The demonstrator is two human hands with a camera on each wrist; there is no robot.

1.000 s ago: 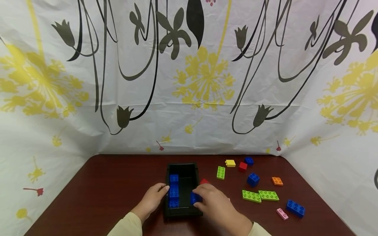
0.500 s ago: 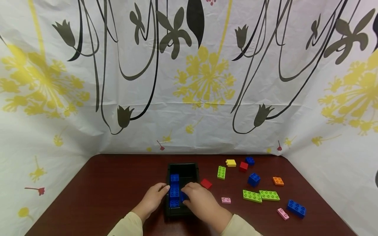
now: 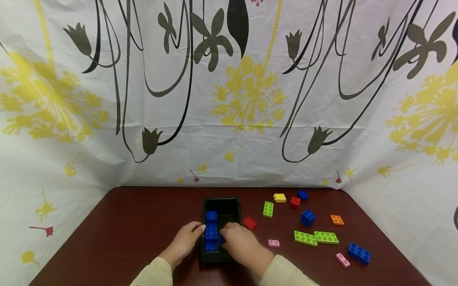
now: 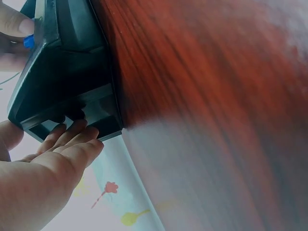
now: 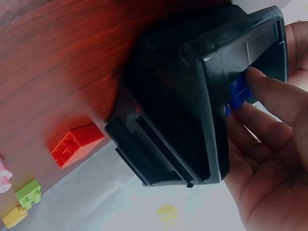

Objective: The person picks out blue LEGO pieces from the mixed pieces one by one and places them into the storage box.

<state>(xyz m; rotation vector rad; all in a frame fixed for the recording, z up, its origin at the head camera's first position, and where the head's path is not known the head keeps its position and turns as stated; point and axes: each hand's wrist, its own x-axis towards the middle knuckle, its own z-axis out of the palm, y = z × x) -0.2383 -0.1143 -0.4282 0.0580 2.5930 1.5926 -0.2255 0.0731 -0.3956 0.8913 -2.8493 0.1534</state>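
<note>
- The right hand (image 3: pixel 244 246) pinches a blue brick (image 5: pixel 238 91) between thumb and fingers, down inside the bin (image 3: pixel 222 205), just right of the row (image 3: pixel 212 231) of blue pieces along the left wall. Whether brick and row touch is hidden.
- The left hand (image 3: pixel 184 239) holds the bin's left side, thumb at the rim, fingers fairly straight against the outer wall.
- A crooked placement looks the likeliest fault: the right hand covers most of the brick in the head view, so a small twist could go unseen and leave it skewed.
- Too hard a push to the left could shove the row out of line; I cannot tell whether its pieces are joined or merely lie end to end.
- Letting go too soon might tip the brick — if its base is not flat on the bin's floor, which is out of sight.
- The bin could slide or tilt on the bench (image 3: pixel 154 206), which looks smooth, should the left hand's hold slacken while the right hand presses.
- A careless lift could bump the bin's right wall, or knock the red brick (image 3: pixel 249 223) just outside it; the pink piece (image 3: pixel 274 243) lies a bit farther right.
</note>
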